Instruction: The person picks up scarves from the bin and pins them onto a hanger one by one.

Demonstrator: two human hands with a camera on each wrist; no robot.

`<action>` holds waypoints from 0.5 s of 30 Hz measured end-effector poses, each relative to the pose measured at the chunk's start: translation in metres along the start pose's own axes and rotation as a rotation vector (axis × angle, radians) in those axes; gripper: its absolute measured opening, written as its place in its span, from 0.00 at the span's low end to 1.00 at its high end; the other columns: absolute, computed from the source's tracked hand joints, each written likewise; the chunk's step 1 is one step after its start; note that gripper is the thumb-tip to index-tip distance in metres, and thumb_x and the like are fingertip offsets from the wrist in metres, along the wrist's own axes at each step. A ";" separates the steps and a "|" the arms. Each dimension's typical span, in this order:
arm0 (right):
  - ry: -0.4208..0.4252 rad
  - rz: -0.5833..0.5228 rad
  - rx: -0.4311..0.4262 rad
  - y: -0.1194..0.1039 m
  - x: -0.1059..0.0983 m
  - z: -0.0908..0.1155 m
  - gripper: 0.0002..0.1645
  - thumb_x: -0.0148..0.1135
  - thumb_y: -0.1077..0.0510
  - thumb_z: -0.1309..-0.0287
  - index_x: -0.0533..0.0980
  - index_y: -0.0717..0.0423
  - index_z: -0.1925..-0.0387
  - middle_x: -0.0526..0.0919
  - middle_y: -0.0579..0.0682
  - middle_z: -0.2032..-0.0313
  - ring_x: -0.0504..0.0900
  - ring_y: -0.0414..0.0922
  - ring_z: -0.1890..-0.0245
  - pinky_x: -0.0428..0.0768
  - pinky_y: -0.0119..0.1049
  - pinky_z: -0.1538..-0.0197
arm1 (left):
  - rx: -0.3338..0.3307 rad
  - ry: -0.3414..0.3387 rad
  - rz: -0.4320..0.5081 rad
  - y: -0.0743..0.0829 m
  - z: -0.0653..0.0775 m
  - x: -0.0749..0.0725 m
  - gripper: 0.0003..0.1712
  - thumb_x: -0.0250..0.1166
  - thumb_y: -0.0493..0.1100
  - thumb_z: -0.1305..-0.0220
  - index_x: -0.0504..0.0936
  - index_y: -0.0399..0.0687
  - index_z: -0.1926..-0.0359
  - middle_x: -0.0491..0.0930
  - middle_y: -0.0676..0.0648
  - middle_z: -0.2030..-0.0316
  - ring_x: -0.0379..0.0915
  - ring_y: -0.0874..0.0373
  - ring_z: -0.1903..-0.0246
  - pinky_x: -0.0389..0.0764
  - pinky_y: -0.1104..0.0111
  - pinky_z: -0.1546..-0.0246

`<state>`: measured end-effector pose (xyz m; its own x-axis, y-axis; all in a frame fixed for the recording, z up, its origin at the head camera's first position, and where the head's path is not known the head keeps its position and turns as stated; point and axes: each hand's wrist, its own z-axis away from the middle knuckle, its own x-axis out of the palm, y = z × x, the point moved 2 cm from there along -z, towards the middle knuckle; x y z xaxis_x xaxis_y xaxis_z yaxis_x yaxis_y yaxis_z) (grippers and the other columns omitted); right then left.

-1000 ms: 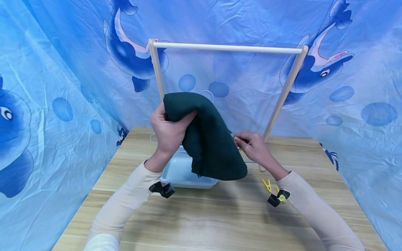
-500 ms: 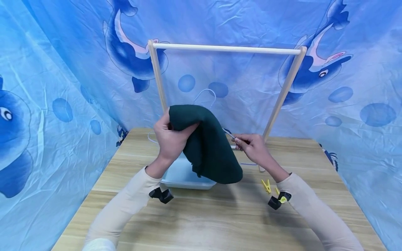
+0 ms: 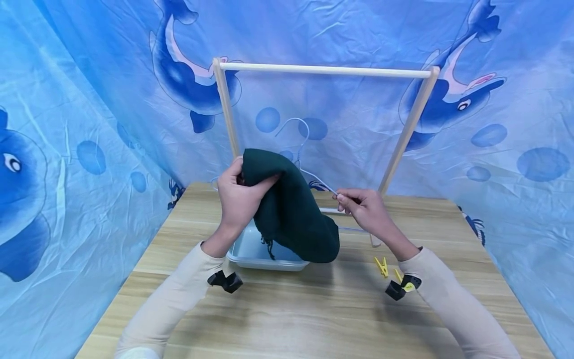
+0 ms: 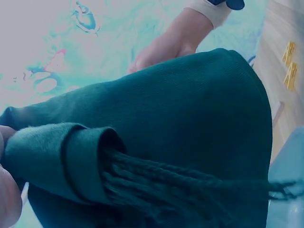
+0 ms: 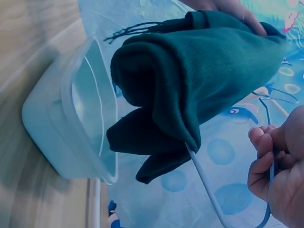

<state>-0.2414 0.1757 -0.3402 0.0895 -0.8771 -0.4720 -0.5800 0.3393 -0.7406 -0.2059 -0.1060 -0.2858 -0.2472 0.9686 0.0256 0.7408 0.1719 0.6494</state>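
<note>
A dark green scarf [image 3: 298, 212] hangs in folds from my left hand [image 3: 237, 199], which grips its upper end between thumb and fingers. Its tassels [image 4: 152, 178] stick out of a rolled edge in the left wrist view. Behind the scarf is a pale blue wire hanger [image 3: 320, 180], hook upward. My right hand [image 3: 364, 208] pinches the hanger near its right corner. In the right wrist view the hanger's lower bar [image 5: 207, 183] runs in under the scarf's folds, and the fingers [image 5: 261, 173] curl round the wire. The scarf hides the hanger's middle.
A light blue plastic basin [image 3: 269, 265] stands on the wooden table [image 3: 287, 319] below the scarf. Yellow clothes pegs [image 3: 381, 267] lie near my right wrist. A wooden drying rack with a white rod [image 3: 323, 69] stands at the back, before a blue dolphin-print curtain [image 3: 515, 219].
The scarf has come down a little, its lower end shifting left. The hanger's hook has risen into fuller view above it, and more wire shows between the scarf and my right hand.
</note>
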 end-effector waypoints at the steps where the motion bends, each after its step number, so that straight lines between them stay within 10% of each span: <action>1: 0.004 0.011 -0.008 -0.001 -0.001 0.000 0.12 0.59 0.66 0.28 0.85 0.68 0.54 0.85 0.57 0.73 0.80 0.44 0.73 0.78 0.29 0.70 | -0.006 -0.006 -0.016 0.000 -0.001 -0.001 0.15 0.79 0.35 0.47 0.86 0.36 0.59 0.80 0.53 0.65 0.77 0.55 0.64 0.78 0.66 0.64; 15: 0.042 0.059 -0.064 -0.013 -0.005 -0.003 0.10 0.60 0.66 0.29 0.86 0.67 0.57 0.85 0.53 0.75 0.78 0.39 0.76 0.75 0.28 0.75 | 0.009 -0.078 -0.214 0.009 -0.014 -0.020 0.16 0.80 0.39 0.45 0.90 0.38 0.56 0.83 0.44 0.52 0.75 0.57 0.48 0.79 0.61 0.49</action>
<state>-0.2361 0.1744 -0.3268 0.0208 -0.8701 -0.4925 -0.6339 0.3695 -0.6795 -0.2029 -0.1267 -0.2703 -0.3509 0.9207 -0.1711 0.6819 0.3764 0.6272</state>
